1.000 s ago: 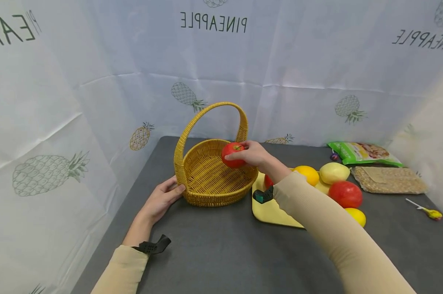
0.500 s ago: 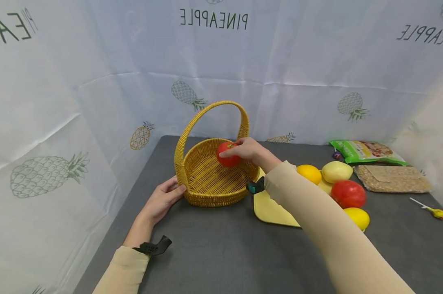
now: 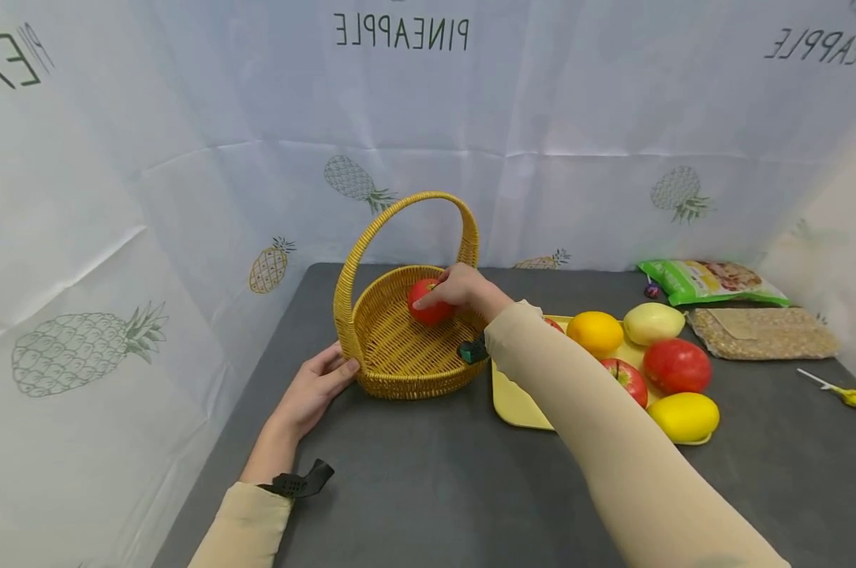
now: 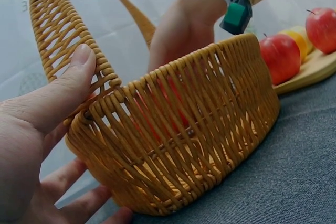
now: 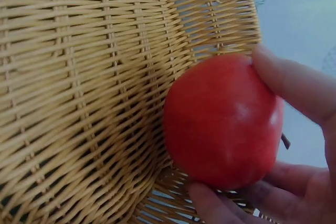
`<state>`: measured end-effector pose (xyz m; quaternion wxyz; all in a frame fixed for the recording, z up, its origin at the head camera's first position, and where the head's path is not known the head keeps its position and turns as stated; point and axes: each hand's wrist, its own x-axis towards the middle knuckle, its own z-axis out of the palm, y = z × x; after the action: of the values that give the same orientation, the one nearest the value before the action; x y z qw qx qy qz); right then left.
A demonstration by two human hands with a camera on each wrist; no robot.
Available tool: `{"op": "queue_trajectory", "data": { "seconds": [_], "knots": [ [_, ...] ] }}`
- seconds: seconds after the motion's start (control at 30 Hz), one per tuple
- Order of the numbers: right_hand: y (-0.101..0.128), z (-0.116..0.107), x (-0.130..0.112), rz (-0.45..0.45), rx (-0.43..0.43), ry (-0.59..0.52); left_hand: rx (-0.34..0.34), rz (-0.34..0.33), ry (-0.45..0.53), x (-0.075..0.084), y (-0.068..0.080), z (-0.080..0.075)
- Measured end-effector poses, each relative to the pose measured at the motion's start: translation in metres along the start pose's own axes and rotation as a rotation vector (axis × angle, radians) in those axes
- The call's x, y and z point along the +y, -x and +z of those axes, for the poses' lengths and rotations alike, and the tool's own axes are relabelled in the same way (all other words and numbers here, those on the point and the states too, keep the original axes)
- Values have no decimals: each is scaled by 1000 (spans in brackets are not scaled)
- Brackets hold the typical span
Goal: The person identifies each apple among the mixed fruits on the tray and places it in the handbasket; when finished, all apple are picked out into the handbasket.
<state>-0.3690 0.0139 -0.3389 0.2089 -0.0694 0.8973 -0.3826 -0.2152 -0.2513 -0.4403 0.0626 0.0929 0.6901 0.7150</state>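
Fingers of the right hand (image 3: 461,289) curl round a red apple (image 3: 429,301), holding it inside the basket (image 3: 406,379), low over the woven floor near the far wall; the right wrist view shows the apple (image 5: 221,121) pinched between fingertips and thumb, just beside the weave, though whether it already rests on the bottom cannot be told. The left hand (image 3: 314,388) lies with relaxed, spread fingers against the basket's near-left wall, thumb pressed on the foot of the handle (image 4: 63,30).

Judging from this, the first fruit is almost placed but not yet let go, and the basket holds nothing else. Left on the yellow tray (image 3: 520,402) beside the basket are an orange (image 3: 595,332), a second apple (image 3: 625,379), a pale fruit (image 3: 653,323), a larger red fruit (image 3: 677,366) and a lemon (image 3: 685,416). So most of the moving, if all of it goes in, seems yet to come.
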Motion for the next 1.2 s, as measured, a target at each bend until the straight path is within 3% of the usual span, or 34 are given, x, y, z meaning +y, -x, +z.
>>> {"op": "queue_trajectory", "data": {
  "seconds": [0.27,0.5,0.8,1.0,1.2],
  "knots": [
    [-3,8,3,-37,-41,100,-9,6,-1,1,6,1],
    [4,14,2,-18,-40,85,-17,16,3,0,5,2],
    [13,11,1,-44,-53,148,47,32,-68,-2,9,-3],
    [26,1,5,-78,-51,98,75,43,-65,-2,8,-4],
    [43,-13,15,-100,-74,-34,44,50,-7,-2,-4,-4]
  ]
}}
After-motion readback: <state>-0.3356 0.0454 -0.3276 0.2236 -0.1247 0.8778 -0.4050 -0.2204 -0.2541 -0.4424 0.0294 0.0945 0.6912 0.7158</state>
